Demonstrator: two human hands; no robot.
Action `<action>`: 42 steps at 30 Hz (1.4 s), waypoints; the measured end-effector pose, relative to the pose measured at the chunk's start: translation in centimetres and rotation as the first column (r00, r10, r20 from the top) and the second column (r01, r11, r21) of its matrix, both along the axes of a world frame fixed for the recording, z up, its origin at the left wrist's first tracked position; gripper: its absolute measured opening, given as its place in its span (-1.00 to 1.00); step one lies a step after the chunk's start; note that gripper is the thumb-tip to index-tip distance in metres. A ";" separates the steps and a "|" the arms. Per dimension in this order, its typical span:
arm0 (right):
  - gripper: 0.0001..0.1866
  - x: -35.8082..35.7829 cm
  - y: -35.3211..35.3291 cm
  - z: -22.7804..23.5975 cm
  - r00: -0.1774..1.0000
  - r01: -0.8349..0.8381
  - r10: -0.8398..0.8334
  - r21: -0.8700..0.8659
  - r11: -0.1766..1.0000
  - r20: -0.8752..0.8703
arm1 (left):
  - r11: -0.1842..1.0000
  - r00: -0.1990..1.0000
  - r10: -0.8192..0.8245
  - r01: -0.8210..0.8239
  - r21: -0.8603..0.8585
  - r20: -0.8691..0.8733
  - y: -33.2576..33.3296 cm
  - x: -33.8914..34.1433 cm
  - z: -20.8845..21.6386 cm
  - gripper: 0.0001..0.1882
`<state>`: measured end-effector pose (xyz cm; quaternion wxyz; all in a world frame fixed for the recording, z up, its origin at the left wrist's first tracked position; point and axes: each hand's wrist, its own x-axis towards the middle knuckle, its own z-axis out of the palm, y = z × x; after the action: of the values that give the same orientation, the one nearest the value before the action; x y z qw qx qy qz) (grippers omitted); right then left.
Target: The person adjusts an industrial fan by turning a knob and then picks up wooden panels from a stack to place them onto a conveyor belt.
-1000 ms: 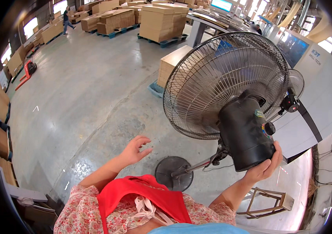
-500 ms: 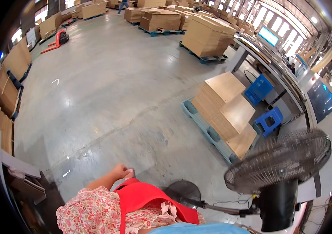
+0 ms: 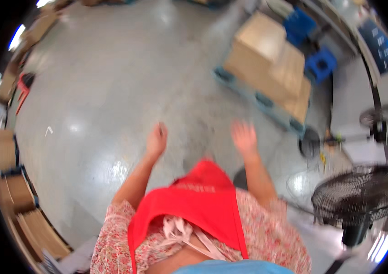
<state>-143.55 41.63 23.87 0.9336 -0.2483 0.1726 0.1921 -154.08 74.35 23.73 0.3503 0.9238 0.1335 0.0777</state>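
Both my forearms reach forward over the grey floor [image 3: 111, 105], on either side of a red apron [image 3: 184, 201]. My left hand [image 3: 158, 138] hangs in the air with its fingers curled in, and no object shows in it. My right hand [image 3: 244, 136] is raised a little to the right, its fingers stretched out though blurred, holding nothing. The nearest stack to it is a stepped pile of brown boards [image 3: 267, 55] on a blue-green pallet [image 3: 260, 99], well beyond the fingertips.
At the lower right stands a black fan [image 3: 360, 194], with a smaller fan [image 3: 378, 116] behind it. A blue stool [image 3: 321, 63] is beside the board pile, near a machine with a screen [image 3: 378, 45]. Stacked boards [image 3: 43, 233] line the left. A red pallet jack [image 3: 24, 89] stands far left.
My view has tilted down and turned right. My left hand has swung forward, and my right hand has come into sight. The board pile now appears higher up in the picture.
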 end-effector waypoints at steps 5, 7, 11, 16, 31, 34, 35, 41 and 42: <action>-0.40 14.3 10.8 9.1 0.991 -0.051 0.018 0.257 0.965 0.131 | 0.942 0.993 -0.050 0.084 -0.326 0.110 0.8 7.7 3.2 -0.54; -0.39 21.7 13.1 9.3 0.981 -0.092 0.024 0.348 0.933 0.195 | 0.907 0.923 -0.335 0.261 0.331 0.191 3.2 12.1 2.9 -0.58; -0.38 32.5 20.3 10.8 0.969 -0.192 0.103 0.415 0.889 0.226 | 0.975 0.994 -0.110 0.108 0.195 -0.005 8.5 15.3 2.9 -0.66; -0.42 41.8 29.6 14.3 0.944 -0.312 0.244 0.365 0.877 0.220 | 0.978 0.978 0.190 -0.196 -0.070 -0.084 13.4 22.3 6.2 -0.62; -0.80 69.9 47.2 9.4 0.945 -0.134 0.186 0.197 0.971 -0.270 | 0.503 0.384 -0.863 0.702 0.503 0.327 20.4 66.3 14.3 -0.38; -0.86 75.0 46.2 9.5 0.951 -0.098 0.155 0.216 0.972 -0.268 | 0.232 0.061 -0.954 0.770 0.594 0.294 15.7 73.9 15.7 -0.39; -0.86 76.9 45.6 9.8 0.949 -0.110 0.156 0.176 0.978 -0.274 | 0.214 0.031 -0.955 0.760 0.613 0.294 14.9 76.4 15.5 -0.39; -0.83 91.9 40.5 8.0 0.953 -0.090 0.117 0.108 0.990 -0.278 | 0.269 0.008 -0.922 0.732 0.626 0.387 10.4 92.3 14.3 -0.39; -0.82 93.3 40.2 9.1 0.942 -0.120 0.122 0.025 0.992 -0.312 | 0.279 0.015 -0.924 0.711 0.645 0.383 9.9 95.1 14.9 -0.39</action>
<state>-50.20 81.86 32.96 0.8816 -0.2223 0.3021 0.2864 -58.98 84.27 38.63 0.2159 0.7417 -0.5933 0.2264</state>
